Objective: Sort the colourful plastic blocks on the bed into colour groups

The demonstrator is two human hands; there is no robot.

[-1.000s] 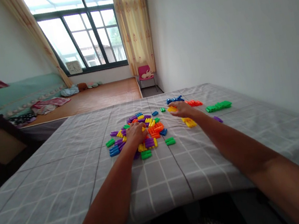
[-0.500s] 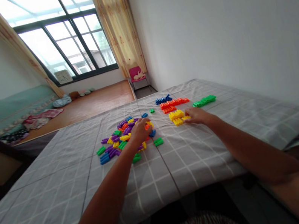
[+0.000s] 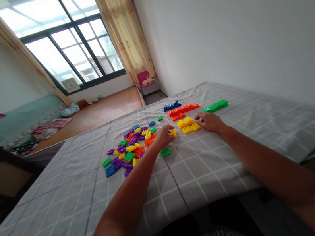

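My left hand (image 3: pixel 164 137) is closed around a small yellow plastic piece (image 3: pixel 173 132), just right of a mixed pile. That pile (image 3: pixel 131 148) holds small ribbed plastic pieces in purple, yellow, orange, green and blue; my forearm hides part of it. My right hand (image 3: pixel 211 122) rests at the right end of two short yellow rows (image 3: pixel 189 125), its thumb and fingers slightly apart with nothing visible between them. Behind the yellow rows lie orange rows (image 3: pixel 183 109) and a blue row (image 3: pixel 172 105). A green row (image 3: pixel 216 106) sits beyond my right hand.
A grey checked cloth (image 3: pixel 213 165) covers the table. Single green pieces lie apart, one near my left wrist (image 3: pixel 165 152) and another farther back (image 3: pixel 159 118). A white wall (image 3: pixel 221 30) borders the right side. A pink chair (image 3: pixel 145 79) stands past the far edge.
My left hand has moved right, out of the pile, with a yellow piece. My right hand has let go of a yellow piece, which now lies in the front yellow row.
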